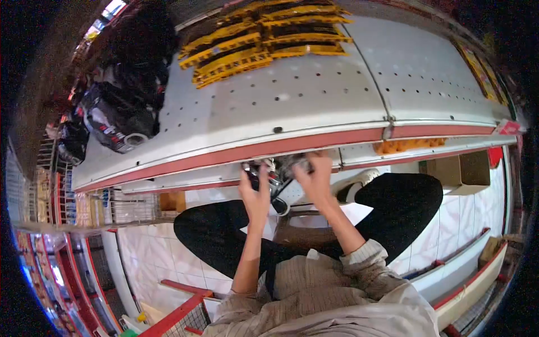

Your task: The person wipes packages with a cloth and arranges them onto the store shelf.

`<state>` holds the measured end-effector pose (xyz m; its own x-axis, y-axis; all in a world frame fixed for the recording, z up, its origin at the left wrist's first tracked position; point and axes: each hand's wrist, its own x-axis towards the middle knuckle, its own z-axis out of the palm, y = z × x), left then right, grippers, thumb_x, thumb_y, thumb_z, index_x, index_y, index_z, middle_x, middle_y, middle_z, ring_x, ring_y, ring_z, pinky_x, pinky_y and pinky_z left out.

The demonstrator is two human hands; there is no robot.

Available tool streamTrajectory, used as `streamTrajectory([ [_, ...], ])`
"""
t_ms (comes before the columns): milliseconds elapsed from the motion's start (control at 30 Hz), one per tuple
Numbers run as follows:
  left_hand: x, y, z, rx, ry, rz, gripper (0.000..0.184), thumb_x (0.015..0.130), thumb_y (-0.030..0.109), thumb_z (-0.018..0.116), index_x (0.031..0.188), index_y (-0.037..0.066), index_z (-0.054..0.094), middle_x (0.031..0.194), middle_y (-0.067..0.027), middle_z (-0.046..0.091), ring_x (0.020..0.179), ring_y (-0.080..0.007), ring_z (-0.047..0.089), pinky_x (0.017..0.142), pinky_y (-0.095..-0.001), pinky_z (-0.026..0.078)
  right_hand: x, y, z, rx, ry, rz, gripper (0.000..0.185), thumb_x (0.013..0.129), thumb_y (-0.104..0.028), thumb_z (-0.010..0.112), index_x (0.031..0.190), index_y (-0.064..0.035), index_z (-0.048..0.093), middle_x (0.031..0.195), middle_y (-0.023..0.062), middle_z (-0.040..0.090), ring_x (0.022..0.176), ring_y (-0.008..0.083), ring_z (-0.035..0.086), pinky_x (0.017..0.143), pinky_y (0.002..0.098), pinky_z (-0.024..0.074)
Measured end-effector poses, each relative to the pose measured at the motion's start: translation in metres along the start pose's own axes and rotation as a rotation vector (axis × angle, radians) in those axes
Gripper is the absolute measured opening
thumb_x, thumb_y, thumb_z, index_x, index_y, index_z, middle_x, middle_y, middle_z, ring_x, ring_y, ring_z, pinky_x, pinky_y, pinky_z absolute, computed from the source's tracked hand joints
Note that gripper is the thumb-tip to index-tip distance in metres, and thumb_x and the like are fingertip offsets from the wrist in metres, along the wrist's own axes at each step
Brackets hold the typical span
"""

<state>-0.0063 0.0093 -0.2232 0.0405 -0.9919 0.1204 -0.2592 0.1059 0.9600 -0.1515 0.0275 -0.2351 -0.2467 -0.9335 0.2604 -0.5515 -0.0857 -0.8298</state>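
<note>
Just under the front edge of the white shelf, my left hand [255,191] is closed on a shiny black packet [254,175]. Close beside it, my right hand [315,175] grips a dark packet [296,165], blurred by motion. The writing on both packets is unreadable, and the shelf edge partly hides what lies beyond my fingers.
The white perforated shelf [224,123] has a red front strip. Yellow-and-black sachets [264,36] lie at its back, with black bags [115,115] at its left end. Orange packets [410,146] sit on the lower shelf. A cardboard box [460,171] stands right.
</note>
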Motion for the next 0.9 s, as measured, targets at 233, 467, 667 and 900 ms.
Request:
streamTrajectory([
  [233,-0.006,-0.003,0.013,0.179,-0.109,0.387,0.016,0.07,-0.001,0.048,0.086,-0.005,0.052,0.076,-0.0095,0.056,0.069,-0.0138,0.053,0.063,-0.0254,0.043,-0.004,-0.03,-0.006,-0.143,0.284,-0.35,0.04,0.047,-0.018,0.064,0.086,-0.0137,0.059,0.082,0.0106,0.05,0.073,0.0272,0.048,0.051,0.0347,0.0385],
  [467,-0.02,0.011,0.024,0.292,-0.06,0.423,0.017,0.07,0.001,0.051,0.086,-0.006,0.051,0.079,-0.0127,0.054,0.08,-0.0213,0.052,0.069,-0.0328,0.04,-0.001,-0.022,-0.009,-0.091,0.315,-0.343,0.037,0.046,-0.015,0.065,0.083,-0.0144,0.061,0.07,0.006,0.047,0.063,0.0234,0.048,0.05,0.0344,0.0383],
  [667,-0.013,0.025,0.01,0.326,-0.177,0.249,0.013,0.076,0.008,0.051,0.078,-0.004,0.053,0.068,-0.0113,0.055,0.061,-0.019,0.05,0.059,-0.0307,0.039,0.006,-0.007,-0.007,-0.064,0.376,-0.421,0.044,0.046,-0.01,0.062,0.09,-0.0188,0.061,0.077,0.0043,0.052,0.064,0.0214,0.049,0.051,0.0333,0.0383],
  [900,-0.017,0.035,0.015,0.147,-0.102,0.027,0.017,0.079,0.012,0.052,0.078,-0.005,0.051,0.062,-0.0106,0.053,0.055,-0.0139,0.047,0.053,-0.0279,0.039,-0.002,-0.001,-0.003,-0.027,0.417,-0.158,0.038,0.046,-0.013,0.062,0.084,-0.0111,0.06,0.078,0.0092,0.051,0.067,0.0245,0.049,0.056,0.0361,0.0386],
])
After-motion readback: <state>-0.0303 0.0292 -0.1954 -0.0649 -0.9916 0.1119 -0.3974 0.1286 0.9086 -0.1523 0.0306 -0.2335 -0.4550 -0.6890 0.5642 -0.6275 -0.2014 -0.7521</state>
